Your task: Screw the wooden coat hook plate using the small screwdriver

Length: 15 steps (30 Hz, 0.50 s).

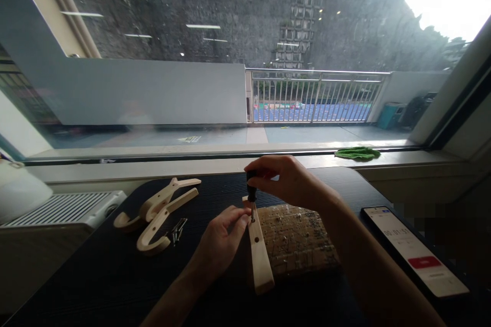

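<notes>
My right hand (286, 181) is closed round the black handle of a small screwdriver (251, 195), held upright with its tip on the top end of a pale wooden hook (259, 255). The hook lies along the left edge of a brown wooden board (297, 237) full of small holes. My left hand (220, 242) pinches at the screwdriver's tip beside the hook; what its fingertips hold is too small to make out.
Two more wooden hooks (161, 212) lie to the left on the dark table (95, 276), with a few screws (178, 229) beside them. A phone (414, 250) showing a timer lies at right. A green cloth (357, 153) rests on the window sill. A white radiator (61, 209) stands at left.
</notes>
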Tool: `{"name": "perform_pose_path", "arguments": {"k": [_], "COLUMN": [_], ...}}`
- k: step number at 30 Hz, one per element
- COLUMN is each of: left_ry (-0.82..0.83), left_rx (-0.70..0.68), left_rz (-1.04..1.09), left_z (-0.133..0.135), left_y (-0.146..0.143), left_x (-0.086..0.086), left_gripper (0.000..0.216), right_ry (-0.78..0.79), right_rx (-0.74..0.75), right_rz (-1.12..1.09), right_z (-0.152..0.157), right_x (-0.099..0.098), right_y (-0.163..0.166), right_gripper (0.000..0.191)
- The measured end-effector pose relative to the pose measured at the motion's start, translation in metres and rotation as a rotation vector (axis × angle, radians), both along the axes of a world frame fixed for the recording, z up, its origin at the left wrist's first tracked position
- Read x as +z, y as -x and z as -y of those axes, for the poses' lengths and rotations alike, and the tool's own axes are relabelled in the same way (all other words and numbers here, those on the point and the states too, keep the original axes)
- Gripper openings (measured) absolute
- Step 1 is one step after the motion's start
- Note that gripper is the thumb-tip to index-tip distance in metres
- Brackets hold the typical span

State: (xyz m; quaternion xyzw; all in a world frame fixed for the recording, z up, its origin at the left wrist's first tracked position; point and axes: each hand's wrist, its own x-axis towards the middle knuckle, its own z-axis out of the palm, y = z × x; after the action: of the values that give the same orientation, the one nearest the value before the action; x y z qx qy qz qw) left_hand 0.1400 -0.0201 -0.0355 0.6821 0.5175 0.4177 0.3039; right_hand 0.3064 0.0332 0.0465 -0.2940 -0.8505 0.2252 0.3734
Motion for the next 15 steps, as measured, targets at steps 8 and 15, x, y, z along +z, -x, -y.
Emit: {"name": "perform_pose_path", "arguments": {"k": [8,15], "left_ry": [-0.013,-0.019], "left_rx": [-0.015,-0.02], "left_rz": [-0.021,-0.017], "left_z": [-0.001,-0.0015], "left_y": [-0.0011,-0.0003], "left_x": [-0.0051,-0.0077], "left_gripper": [0.029,0.029], "right_ry": [-0.011,-0.055], "right_rx": [-0.059,-0.024], "right_rz": [-0.015,-0.003], "right_z": [-0.0047,-0.0023], "right_x": [-0.0055,-0.0029], "right_y": [0.0026,0.0018], "right_gripper": [0.026,0.03]}}
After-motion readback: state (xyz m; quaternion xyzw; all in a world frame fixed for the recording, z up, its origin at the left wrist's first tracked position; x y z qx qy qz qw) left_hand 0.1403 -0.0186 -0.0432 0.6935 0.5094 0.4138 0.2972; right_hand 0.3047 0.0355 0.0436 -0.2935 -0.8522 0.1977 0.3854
